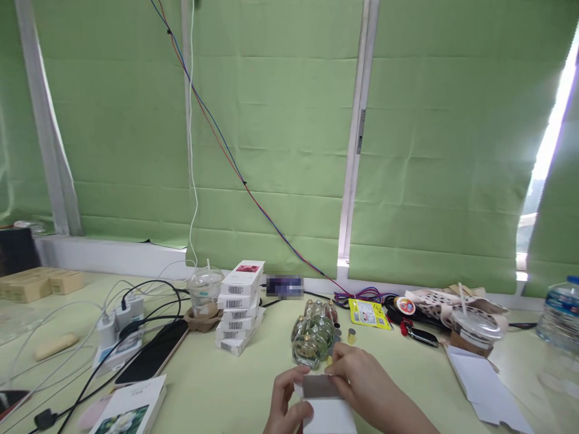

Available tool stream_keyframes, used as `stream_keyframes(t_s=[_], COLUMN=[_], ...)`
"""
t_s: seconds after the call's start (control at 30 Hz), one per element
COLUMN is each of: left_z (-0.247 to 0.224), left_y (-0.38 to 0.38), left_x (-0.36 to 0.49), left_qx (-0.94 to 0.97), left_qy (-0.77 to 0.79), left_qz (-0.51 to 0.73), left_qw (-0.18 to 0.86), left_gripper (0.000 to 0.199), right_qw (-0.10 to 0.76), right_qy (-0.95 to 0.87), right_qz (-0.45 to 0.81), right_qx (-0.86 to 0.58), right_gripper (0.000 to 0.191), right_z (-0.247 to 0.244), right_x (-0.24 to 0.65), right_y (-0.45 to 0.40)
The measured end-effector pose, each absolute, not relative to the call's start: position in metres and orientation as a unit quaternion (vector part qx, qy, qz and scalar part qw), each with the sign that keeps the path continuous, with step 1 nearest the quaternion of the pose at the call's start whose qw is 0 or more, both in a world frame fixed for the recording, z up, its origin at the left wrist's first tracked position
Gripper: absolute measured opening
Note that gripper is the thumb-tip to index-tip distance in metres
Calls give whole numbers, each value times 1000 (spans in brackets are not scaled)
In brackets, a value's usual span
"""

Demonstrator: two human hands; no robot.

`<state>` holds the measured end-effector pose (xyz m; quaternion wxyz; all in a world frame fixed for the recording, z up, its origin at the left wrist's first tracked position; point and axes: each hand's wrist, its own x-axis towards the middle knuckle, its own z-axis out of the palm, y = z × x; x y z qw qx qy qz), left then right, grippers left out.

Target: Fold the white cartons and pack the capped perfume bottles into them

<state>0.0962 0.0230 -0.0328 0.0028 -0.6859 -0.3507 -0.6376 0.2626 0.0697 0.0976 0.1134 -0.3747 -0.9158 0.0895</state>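
The half-curled left hand (288,402) and right hand (362,381) pinch the white box (329,417); slipping far could topple glass items (306,349).

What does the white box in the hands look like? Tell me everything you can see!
The white box looks like plain, smooth card, with straight edges. A grey, shaded part at its far end looks like the opening. The left hand holds its left side, and the right hand holds its far right corner. It is nearer than the glass bottles, and the picture's bottom edge cuts it off.
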Motion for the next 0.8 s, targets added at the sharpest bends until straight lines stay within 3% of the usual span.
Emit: stream_keyframes(t_s=[0.17, 0.23, 0.33, 0.43, 0.57, 0.7, 0.8], left_z=[-36, -39, -37, -28, -17, -11, -7], left_y=[30, 31, 29, 25, 14, -16, -41], left_x=[96, 93, 87, 79, 62, 29, -9], left_qx=[-674, -663, -643, -629, -620, -525, -473], left_qy=[-320, -334, -386, -436, -470, -520, -649], left_qz=[-666, -666, -611, -532, -513, -571, -542], left_qw=[-9, -75, -254, -363, -363, -357, -248], left_gripper=[15, 35, 78, 90, 81, 89, 80], right_qw=[94, 114, 162, 201, 251, 289, 300], right_qy=[-909, -904, -893, -884, -862, -835, -830], right_qz=[81, 100, 140, 183, 292, 320, 305], right_qx=[-398, -399, -395, -380, -331, -342, -357], right_gripper=[32, 32, 31, 29, 34, 34, 32], right_z=[90, 86, 83, 85, 99, 115, 117], right_x=[254, 252, 254, 260, 274, 291, 304], right_y=[69, 69, 70, 70, 70, 79, 98])
